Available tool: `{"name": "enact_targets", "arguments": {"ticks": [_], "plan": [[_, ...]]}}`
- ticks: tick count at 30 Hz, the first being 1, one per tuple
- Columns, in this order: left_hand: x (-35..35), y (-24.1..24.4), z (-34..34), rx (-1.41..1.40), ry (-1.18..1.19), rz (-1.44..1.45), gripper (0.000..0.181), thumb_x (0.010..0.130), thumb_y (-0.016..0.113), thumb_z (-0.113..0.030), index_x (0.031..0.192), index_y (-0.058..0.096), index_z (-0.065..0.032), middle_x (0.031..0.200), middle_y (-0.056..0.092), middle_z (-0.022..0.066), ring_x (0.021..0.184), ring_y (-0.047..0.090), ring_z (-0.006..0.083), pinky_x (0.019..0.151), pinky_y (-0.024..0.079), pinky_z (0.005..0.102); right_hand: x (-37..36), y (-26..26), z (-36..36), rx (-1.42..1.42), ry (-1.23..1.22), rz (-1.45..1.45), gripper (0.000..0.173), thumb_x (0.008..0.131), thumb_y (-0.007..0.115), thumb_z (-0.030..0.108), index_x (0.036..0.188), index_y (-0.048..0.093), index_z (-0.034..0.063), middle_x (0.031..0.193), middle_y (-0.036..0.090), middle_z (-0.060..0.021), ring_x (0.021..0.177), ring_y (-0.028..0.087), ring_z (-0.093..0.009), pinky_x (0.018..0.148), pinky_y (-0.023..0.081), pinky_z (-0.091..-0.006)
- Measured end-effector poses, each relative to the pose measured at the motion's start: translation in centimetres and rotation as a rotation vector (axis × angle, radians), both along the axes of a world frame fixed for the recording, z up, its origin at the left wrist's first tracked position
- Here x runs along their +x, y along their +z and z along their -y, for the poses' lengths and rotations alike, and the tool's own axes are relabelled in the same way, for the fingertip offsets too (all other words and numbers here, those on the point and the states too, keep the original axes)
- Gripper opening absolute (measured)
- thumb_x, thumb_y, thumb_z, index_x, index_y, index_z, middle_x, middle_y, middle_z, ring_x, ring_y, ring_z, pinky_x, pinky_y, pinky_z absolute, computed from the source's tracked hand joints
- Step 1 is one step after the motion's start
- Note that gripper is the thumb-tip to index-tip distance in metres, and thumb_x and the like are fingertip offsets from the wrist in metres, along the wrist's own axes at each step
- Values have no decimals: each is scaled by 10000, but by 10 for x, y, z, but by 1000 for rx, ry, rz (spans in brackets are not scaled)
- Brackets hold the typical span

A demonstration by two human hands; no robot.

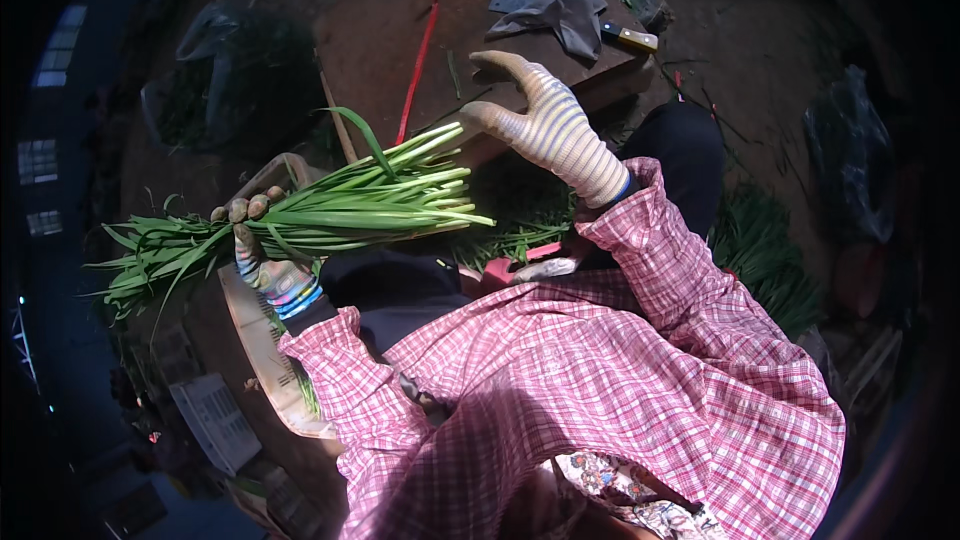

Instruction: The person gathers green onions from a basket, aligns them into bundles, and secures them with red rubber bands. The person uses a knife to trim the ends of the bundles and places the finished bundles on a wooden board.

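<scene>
My left hand [266,259], in a patterned knit glove with soiled fingertips, is closed around a bunch of long green leafy stalks [375,202]. The pale cut ends fan out to the right, and the leaf tips droop to the left. To the right of the pale ends, my right hand [536,112], in a striped knit glove, is raised with thumb and fingers apart and nothing between them. Beyond it, on a brown board [360,37], lie a red strip [418,71], a grey cloth [559,11] over a metal blade, and a knife handle [634,37].
A pale plastic crate [259,360] stands under my left forearm. Loose green stalks [517,236] lie between my legs, and a larger pile [765,262] lies at right. Clear plastic bags are at far left [202,82] and far right [851,150]. A white crate [216,420] is at lower left.
</scene>
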State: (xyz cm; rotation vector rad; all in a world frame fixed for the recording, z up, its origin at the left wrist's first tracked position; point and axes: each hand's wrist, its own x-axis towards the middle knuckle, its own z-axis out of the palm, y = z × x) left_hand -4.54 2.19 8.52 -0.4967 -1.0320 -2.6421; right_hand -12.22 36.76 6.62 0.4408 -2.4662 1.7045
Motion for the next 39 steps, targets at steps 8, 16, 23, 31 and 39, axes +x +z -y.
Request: {"name": "enact_targets", "arguments": {"ticks": [8, 16, 23, 31, 39], "plan": [[-12, -3, -43, 54, -40, 105, 194, 963, 540, -121, 1139, 603, -71, 1047, 642, 49, 1028, 605, 235, 1015, 436, 435, -9, 7, 24, -681, 492, 594, 298, 806, 707, 90, 1071, 650, -33, 1033, 697, -148, 971, 671, -198, 879, 542, -320], [-12, -16, -16, 83, 104, 296, 167, 932, 609, -161, 1084, 622, -93, 1024, 633, 53, 1026, 593, 243, 970, 469, 456, -35, -13, 20, -309, 436, -64, 363, 958, 551, 274, 1254, 594, 68, 1126, 657, -108, 1067, 622, -254, 913, 487, -358], [-14, 6, -46, 158, 101, 308, 132, 937, 575, -99, 1051, 629, -62, 972, 666, 78, 903, 625, 227, 875, 481, 390, -28, 3, 26, 222, 738, 88, 327, 902, 626, 335, 992, 664, 22, 735, 649, -169, 681, 631, -309, 655, 497, -375], [-12, -13, -45, 48, 236, 575, 119, 918, 613, -127, 962, 644, -20, 966, 659, 104, 959, 626, 262, 896, 529, 399, 0, -38, -29, 411, 454, -51, 329, 918, 599, 383, 888, 645, 59, 715, 615, -190, 704, 604, -395, 618, 480, -414], [-10, 5, -24, 171, 312, 560, 158, 909, 615, -137, 1029, 635, -36, 1029, 659, 98, 966, 635, 211, 867, 532, 357, 25, -30, -31, 249, 111, -229, 273, 871, 631, 334, 998, 684, 98, 805, 672, -157, 781, 657, -344, 691, 512, -423]]}}
